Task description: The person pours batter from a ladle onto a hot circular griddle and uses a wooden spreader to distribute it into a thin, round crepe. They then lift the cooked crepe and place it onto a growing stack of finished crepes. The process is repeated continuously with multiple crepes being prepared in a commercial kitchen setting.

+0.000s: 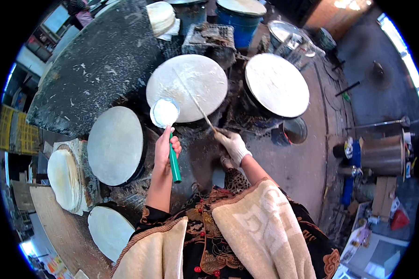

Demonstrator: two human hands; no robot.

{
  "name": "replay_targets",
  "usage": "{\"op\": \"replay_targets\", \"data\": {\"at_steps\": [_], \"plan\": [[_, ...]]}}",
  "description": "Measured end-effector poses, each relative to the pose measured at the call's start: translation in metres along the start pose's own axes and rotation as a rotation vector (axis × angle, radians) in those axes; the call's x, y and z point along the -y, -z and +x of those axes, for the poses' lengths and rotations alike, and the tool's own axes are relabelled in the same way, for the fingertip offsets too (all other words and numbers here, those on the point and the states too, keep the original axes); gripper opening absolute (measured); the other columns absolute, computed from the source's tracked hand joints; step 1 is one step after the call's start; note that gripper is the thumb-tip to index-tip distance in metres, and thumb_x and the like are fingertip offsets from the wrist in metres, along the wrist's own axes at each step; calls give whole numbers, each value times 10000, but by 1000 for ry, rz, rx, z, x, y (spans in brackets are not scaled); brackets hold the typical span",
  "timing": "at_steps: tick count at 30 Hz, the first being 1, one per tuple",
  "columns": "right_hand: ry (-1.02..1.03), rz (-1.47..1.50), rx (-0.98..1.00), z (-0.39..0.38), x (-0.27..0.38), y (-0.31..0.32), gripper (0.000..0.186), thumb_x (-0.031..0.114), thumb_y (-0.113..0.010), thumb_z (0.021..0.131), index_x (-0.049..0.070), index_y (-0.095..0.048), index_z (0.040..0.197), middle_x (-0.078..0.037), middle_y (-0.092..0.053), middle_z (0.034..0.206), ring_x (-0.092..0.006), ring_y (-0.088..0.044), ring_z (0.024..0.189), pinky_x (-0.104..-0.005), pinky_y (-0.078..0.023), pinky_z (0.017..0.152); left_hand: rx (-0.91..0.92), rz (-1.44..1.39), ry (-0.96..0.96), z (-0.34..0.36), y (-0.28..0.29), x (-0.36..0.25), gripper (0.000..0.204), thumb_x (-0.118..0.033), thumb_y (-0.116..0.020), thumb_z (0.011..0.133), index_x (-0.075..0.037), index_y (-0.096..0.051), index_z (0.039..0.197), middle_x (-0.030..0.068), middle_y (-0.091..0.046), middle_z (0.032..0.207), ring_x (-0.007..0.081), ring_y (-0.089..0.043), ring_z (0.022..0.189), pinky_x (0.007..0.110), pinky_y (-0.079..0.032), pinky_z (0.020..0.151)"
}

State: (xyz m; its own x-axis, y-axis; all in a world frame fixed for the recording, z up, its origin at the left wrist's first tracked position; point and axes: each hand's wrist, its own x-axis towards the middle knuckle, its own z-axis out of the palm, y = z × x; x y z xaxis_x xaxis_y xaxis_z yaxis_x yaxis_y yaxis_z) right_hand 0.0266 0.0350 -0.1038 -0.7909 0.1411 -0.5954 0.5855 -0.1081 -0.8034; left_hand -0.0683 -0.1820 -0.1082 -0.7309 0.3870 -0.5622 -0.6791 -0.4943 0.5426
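Note:
My bare left hand (pixel 164 149) is closed round the green handle of a ladle (pixel 174 163). White batter-like stuff (pixel 165 113) fills its bowl, which hangs over the near left edge of a round griddle (pixel 209 74). That griddle's pale surface carries whiter streaks. In a whitish glove, my right hand (pixel 233 145) grips the near end of a thin stick (pixel 189 90). The stick slants away to the left across the griddle; whether it touches the surface I cannot tell. Another pale round griddle (pixel 277 86) stands to the right, and a third (pixel 115 146) to the left.
Thin round flatbreads lie stacked (pixel 63 180) at the left, with another stack (pixel 161 19) at the far side. A flour-dusted dark slab (pixel 97 65) fills the far left. A grey crate (pixel 209 37) sits behind the middle griddle; a bucket (pixel 295 130) stands by the right one.

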Motion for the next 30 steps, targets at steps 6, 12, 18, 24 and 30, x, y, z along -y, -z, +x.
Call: {"op": "replay_targets", "data": {"at_steps": [6,12,18,24,30], "plan": [[189,-222,346,-33,26,-47,448,333,-629,829,32,-603,1159,-74,-658,886,-125,-573,775,-280,-475,760,-101,328,28,-34,-8,35,202,-256,-613,867,-98,-488,884,-50,-400,526,57,-396,363,212,-327,316],[677,-863,-346,99,-5,82,224,163,-574,791,81,-675,973,-111,-669,869,-243,-646,776,-365,-525,737,-24,228,24,-59,-27,48,177,-203,-562,866,-129,-463,739,-59,-388,462,74,-367,314,221,-295,301],[879,-2017,-151,167,94,169,341,173,-432,893,156,-534,1218,-64,-384,1412,-305,-267,1346,-504,-210,1094,-152,103,-73,-86,-38,67,314,-209,-571,871,-96,-538,1163,-87,-379,520,49,-357,356,206,-291,329],[1049,-2468,322,243,118,229,279,139,-507,811,159,-633,1060,-94,-573,1173,-336,-367,1273,-570,-160,1082,-213,-47,-147,-105,-56,102,329,-168,-606,853,-83,-531,1162,-74,-357,537,43,-341,400,208,-281,350],[964,-2420,414,222,159,247,166,269,-633,727,160,-720,817,-76,-660,995,-336,-466,1171,-575,-210,1047,-284,-145,-154,-109,-60,122,384,-160,-570,861,-82,-479,1225,-51,-358,515,72,-326,376,224,-265,353]]}}
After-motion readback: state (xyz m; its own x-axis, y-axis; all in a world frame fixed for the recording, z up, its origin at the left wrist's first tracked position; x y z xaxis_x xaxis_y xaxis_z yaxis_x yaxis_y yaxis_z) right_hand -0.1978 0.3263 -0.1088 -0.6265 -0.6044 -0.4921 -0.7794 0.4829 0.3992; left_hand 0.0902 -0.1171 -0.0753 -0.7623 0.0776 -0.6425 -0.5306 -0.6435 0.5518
